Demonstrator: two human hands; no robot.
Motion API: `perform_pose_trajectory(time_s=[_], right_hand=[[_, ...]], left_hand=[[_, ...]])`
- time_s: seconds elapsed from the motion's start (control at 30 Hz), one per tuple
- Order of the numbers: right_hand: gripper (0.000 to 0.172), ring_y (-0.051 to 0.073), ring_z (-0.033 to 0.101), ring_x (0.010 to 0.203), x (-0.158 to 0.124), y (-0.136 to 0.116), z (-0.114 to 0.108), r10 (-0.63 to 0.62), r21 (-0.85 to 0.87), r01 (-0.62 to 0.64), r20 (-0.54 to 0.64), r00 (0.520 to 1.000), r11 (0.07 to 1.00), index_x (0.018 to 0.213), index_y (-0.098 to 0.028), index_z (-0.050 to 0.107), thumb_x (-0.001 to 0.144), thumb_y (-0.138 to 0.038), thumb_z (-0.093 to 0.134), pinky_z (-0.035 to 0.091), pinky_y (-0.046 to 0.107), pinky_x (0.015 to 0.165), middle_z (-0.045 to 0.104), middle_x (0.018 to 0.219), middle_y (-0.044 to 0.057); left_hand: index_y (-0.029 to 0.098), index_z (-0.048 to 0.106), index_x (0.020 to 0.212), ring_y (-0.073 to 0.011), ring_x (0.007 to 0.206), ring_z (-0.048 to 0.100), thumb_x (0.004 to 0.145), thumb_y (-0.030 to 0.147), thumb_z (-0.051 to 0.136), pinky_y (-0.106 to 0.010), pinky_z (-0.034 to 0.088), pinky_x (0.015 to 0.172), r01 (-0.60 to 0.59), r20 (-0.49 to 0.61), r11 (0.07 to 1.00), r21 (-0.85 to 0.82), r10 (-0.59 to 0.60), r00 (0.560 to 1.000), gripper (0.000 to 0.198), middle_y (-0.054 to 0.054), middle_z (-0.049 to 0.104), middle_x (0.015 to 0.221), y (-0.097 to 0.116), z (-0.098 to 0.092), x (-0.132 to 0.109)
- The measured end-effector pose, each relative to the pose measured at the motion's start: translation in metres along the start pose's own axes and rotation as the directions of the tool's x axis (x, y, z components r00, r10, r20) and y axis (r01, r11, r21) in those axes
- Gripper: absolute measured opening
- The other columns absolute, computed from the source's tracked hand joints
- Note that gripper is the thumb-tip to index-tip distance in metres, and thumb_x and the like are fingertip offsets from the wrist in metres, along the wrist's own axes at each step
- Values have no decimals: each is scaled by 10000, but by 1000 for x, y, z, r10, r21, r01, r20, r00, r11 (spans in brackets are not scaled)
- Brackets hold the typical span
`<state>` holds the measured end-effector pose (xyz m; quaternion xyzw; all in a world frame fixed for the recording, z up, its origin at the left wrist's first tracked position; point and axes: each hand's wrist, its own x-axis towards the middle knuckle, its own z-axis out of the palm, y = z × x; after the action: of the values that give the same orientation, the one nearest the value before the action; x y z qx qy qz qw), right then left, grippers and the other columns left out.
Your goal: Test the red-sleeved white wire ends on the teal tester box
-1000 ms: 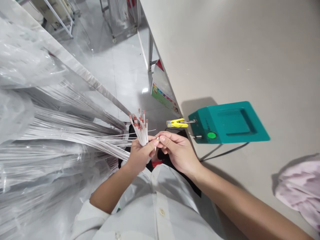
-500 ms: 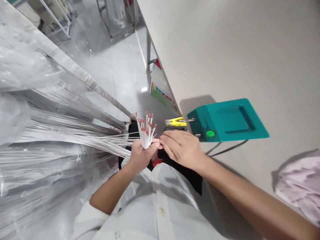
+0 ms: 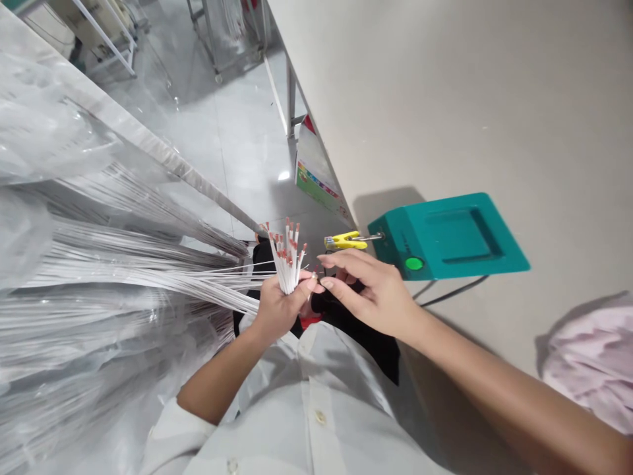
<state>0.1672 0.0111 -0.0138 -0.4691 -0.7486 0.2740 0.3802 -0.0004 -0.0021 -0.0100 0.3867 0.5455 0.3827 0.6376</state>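
White wires (image 3: 287, 274): a bunch in the left hand (image 3: 277, 305), in front of the person's shirt (image 3: 306, 402), with reddish tips pointing up and slightly fanned.
Left fingers: closed around the bunch, the thumb lying across near the right hand.
Right hand (image 3: 370, 290): just beside the left thumb, its forefinger and thumb parted, with a small gap between their tips.
Yellow clip (image 3: 346, 240): beyond the right forefinger, on a metal rod from the teal box.
Teal box (image 3: 455, 234): on the counter (image 3: 445, 99) near its edge, a green button (image 3: 414, 264) on its sloping face, a black cable (image 3: 459, 291) beside it.
Pink cloth (image 3: 591, 359): crumpled on the counter, at the right.
Long wires (image 3: 123, 267): spread to the left, among clear plastic (image 3: 44, 142).
Floor (image 3: 247, 132): grey and shiny, between both sides.
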Motion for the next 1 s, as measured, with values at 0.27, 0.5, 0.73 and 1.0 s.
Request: perform_pose_trajectory(time_s=[0.27, 0.5, 0.73, 1.0], right_hand=[[144, 163, 620, 649, 7, 1, 0, -138, -178, 150, 78, 987, 972, 800, -192, 633, 836, -186, 494, 486, 275, 559, 667, 752, 53], [196, 187, 635, 870, 6, -2, -4, 14, 1, -14, 32, 999, 1000, 1021, -199, 610, 852, -260, 529, 527, 301, 712, 670, 962, 83], [214, 145, 626, 657, 9, -5, -2, -275, -387, 310, 143, 951, 869, 764, -164, 646, 876, -202, 467, 444, 260, 567, 675, 701, 44], [173, 194, 617, 784, 22, 0, -39, -356, -708, 361, 164, 920, 607, 944, -177, 652, 857, -264, 531, 396, 313, 693, 713, 862, 51]], left_hand=[[129, 608, 762, -56, 363, 455, 666, 328, 686, -195, 373, 385, 52, -37, 998, 44, -51, 998, 235, 15, 614, 514, 8, 4, -1], [112, 604, 795, -50, 359, 424, 686, 357, 683, -192, 349, 382, 20, 4, 999, 33, -20, 1000, 279, 12, 603, 503, 6, 1, 3], [116, 626, 733, -53, 350, 419, 692, 339, 664, -186, 332, 383, 50, 1, 997, 61, -50, 999, 230, 62, 482, 400, 6, 3, 2], [92, 618, 1030, -45, 386, 447, 740, 353, 645, -199, 385, 409, -19, -31, 998, 52, 21, 999, 391, -81, 713, 734, -4, 4, 17]])
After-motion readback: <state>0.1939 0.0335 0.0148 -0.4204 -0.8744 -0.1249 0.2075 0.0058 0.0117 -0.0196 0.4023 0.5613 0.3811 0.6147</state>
